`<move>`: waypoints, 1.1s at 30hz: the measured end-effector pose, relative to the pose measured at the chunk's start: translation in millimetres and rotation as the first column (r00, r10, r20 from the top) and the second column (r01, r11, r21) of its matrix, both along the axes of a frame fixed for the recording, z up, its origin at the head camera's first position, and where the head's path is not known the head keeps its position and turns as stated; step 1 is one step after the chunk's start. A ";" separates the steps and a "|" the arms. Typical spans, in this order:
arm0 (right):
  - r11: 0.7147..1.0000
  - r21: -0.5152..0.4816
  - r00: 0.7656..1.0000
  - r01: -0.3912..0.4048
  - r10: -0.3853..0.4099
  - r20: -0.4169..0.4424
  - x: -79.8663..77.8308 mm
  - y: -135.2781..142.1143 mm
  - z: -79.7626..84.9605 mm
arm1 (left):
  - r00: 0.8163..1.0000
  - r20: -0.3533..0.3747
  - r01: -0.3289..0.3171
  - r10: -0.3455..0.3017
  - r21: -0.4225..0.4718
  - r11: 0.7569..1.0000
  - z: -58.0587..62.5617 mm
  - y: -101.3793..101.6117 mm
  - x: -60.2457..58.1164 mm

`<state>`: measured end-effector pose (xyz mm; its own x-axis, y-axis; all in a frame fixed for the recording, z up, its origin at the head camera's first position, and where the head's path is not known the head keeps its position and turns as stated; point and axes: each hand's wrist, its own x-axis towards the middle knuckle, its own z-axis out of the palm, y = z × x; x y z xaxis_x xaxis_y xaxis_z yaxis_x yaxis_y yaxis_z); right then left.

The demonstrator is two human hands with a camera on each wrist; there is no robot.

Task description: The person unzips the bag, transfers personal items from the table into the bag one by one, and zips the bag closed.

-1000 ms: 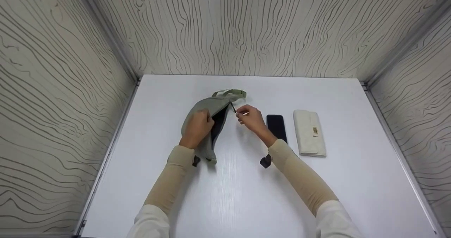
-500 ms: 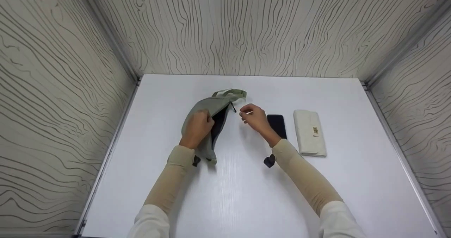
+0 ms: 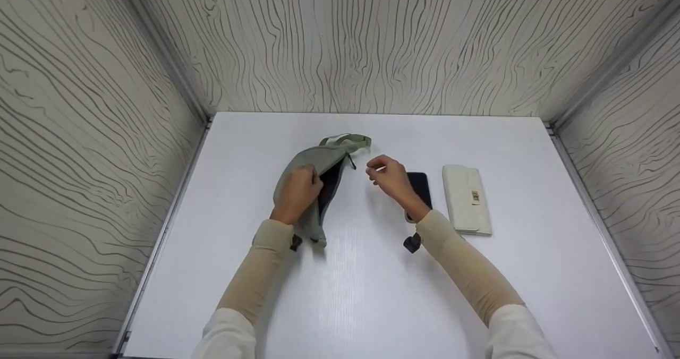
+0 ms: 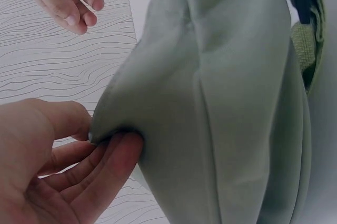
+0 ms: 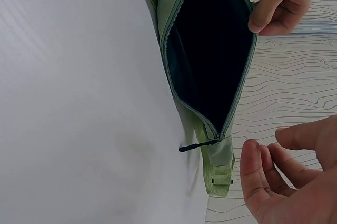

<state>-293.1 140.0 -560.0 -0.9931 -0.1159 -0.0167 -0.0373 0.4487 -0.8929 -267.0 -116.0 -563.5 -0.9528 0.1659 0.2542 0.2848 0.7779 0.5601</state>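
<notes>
A green waist bag (image 3: 297, 162) lies on the left half of the table, its zipper undone and its dark inside (image 5: 210, 45) showing in the right wrist view. My left hand (image 3: 301, 191) pinches the edge of the bag's opening between thumb and fingers, holding it apart. The black zipper pull (image 5: 197, 146) hangs loose at the far end of the zipper. My right hand (image 3: 391, 177) is in the air to the right of that pull, fingers loosely bent and holding nothing. Behind the right wrist lies a dark smartphone (image 3: 419, 189), partly hidden.
A cream wallet (image 3: 466, 199) with a small gold clasp lies right of the phone. The bag's green strap (image 3: 348, 138) loops at its far end. Patterned walls (image 3: 340, 45) enclose the white table (image 3: 345, 306) at the back and sides.
My right hand has let go of the zipper pull and moved a little to the right, away from the bag. The left hand keeps its pinch on the bag's edge.
</notes>
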 end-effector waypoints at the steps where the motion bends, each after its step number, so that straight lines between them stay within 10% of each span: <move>1: 1.000 0.002 1.000 0.000 0.000 0.001 0.2 1.0 0.3 | 1.000 -0.003 0.001 -0.001 0.002 1.000 -0.1 -0.1 0.1; 33: 0.999 0.025 0.999 0.044 -0.044 -0.016 2.9 29.6 1.9 | 0.999 0.031 -0.021 0.022 -0.019 1.000 0.6 0.5 0.8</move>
